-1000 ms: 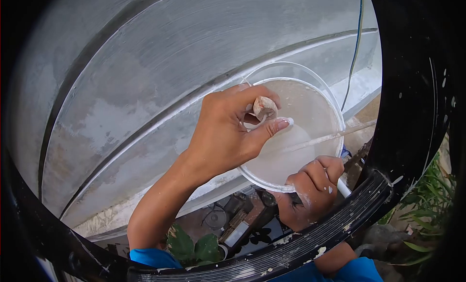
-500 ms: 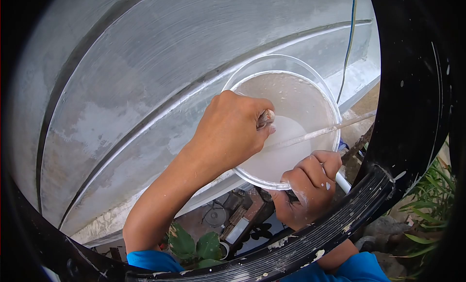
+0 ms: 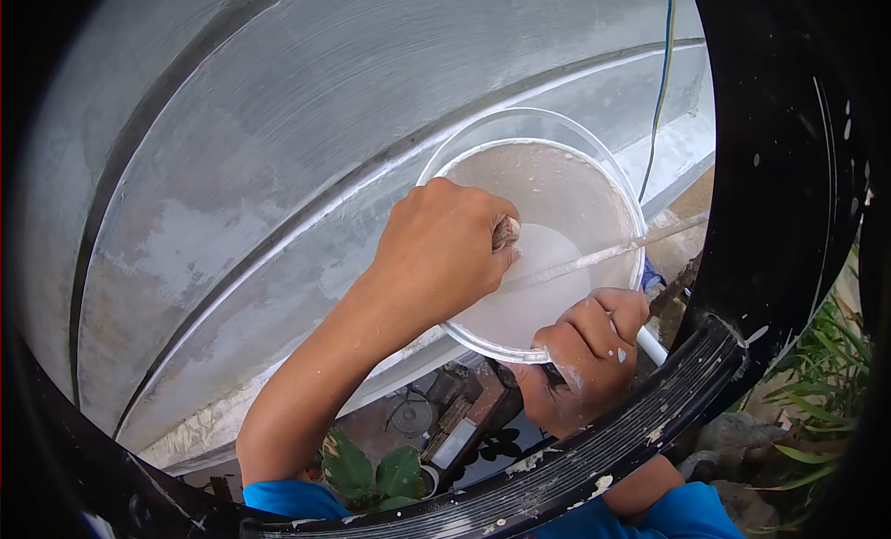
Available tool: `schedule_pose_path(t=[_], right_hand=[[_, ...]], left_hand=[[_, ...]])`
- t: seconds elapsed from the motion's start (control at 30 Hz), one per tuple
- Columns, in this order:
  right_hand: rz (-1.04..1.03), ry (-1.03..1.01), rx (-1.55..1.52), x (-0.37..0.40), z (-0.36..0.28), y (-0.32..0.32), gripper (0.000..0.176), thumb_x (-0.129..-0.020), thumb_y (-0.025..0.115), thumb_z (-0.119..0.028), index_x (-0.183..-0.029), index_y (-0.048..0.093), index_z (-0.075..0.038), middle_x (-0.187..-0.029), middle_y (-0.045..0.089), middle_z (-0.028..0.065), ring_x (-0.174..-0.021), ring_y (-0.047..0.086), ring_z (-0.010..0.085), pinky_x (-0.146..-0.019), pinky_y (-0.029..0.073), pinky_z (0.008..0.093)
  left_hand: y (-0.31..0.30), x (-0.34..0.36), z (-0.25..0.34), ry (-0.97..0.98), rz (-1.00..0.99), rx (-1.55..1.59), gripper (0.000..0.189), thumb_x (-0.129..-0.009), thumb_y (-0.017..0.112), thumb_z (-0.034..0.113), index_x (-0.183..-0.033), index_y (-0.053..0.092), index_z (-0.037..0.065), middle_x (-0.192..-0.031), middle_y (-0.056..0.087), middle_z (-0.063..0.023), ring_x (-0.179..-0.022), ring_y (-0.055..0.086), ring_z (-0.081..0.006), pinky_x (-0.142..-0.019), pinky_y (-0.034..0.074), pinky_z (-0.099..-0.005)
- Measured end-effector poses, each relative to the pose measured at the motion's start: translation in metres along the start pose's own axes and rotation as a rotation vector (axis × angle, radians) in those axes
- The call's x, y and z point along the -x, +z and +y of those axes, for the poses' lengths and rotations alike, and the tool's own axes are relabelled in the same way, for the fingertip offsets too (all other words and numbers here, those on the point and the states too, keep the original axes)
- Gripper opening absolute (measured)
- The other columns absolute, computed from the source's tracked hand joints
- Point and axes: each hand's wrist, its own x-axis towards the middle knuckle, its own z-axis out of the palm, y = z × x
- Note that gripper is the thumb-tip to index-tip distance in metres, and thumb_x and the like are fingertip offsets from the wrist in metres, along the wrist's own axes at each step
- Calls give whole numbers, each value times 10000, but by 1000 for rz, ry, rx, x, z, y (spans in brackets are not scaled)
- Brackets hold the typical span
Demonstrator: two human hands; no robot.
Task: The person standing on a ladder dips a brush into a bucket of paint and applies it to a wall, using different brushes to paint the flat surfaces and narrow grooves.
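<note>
Hands at a tub [image 3: 557, 121] of paint [image 3: 543, 284]
Left hand [image 3: 436, 251] fingers wrap tight round a brown lump [image 3: 506, 231]; right hand [image 3: 585, 353] fingers clamp the rim. The tub is likely light, bendy and slippery.

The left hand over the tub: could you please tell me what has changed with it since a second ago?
The left hand had its fingers spread, pinching a brownish lump at the fingertips; it has since closed into a fist around the lump, which now barely shows, just over the whitish liquid. The right hand still grips the near rim of the tub, and the thin stick still lies across it.
</note>
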Motion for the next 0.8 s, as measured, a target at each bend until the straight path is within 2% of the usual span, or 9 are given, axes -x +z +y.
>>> schedule_pose_path(t=[0.13,0.23,0.3,0.47,0.5,0.57,0.67,0.77,0.8], right_hand=[[7,-2,-16,0,0,0,217,-687,745,-264,-813,620,-140,-911,521,58,-1047,449,285,-1054,278,629],[-22,-18,31,-3,-1,-5,214,-644,768,-227,-757,660,-82,-918,583,81,-1003,470,308,-874,406,482],[-17,-30,49,-4,-2,-6,208,-633,770,-219,-754,664,-88,-912,590,74,-992,482,303,-884,397,489],[45,-67,9,-4,3,-2,221,-600,782,-229,-732,653,-106,-870,584,71,-951,504,295,-911,378,504],[85,-105,68,-3,5,0,208,-709,676,-314,-787,587,-143,-843,510,20,-944,476,246,-864,411,480],[86,-108,60,-3,5,-1,217,-709,677,-318,-790,585,-139,-842,509,31,-940,475,249,-833,409,465],[92,-129,18,-6,4,-3,224,-683,697,-276,-787,578,-117,-841,513,56,-918,483,268,-763,414,446],[103,-142,-9,-8,2,-5,223,-662,707,-227,-786,574,-97,-841,516,73,-900,485,282,-732,422,435],[105,-144,-20,-8,2,-5,223,-656,709,-212,-785,573,-91,-841,517,79,-894,485,287,-723,424,432]], left_hand=[[1,3,0,7,109,90,232,-766,824,134,-969,779,32,-742,732,-151,-617,692,-205,-619,530,-294],[3,7,-5,45,229,244,216,-793,818,91,-992,761,27,-772,735,-115,-648,676,-152,-615,517,-266],[8,13,-10,92,340,392,206,-808,812,55,-1000,744,26,-816,732,-90,-690,662,-122,-620,507,-252],[0,30,-17,295,586,380,226,-795,827,16,-962,675,18,-913,672,-68,-821,625,-106,-698,491,-243],[1,32,-19,301,631,367,230,-796,828,15,-964,671,15,-915,673,-69,-825,624,-106,-706,493,-245],[8,32,-21,272,719,396,214,-823,806,1,-980,662,4,-893,675,-68,-817,627,-109,-725,509,-259],[6,33,-12,-30,603,616,182,-849,783,-5,-984,661,-8,-878,681,-66,-798,634,-116,-732,521,-263],[0,24,-15,-41,417,788,185,-855,779,3,-1005,669,-1,-897,712,-90,-826,666,-136,-736,535,-263],[1,23,-19,31,442,683,197,-839,788,13,-1002,676,15,-891,720,-92,-801,676,-145,-703,536,-270]])
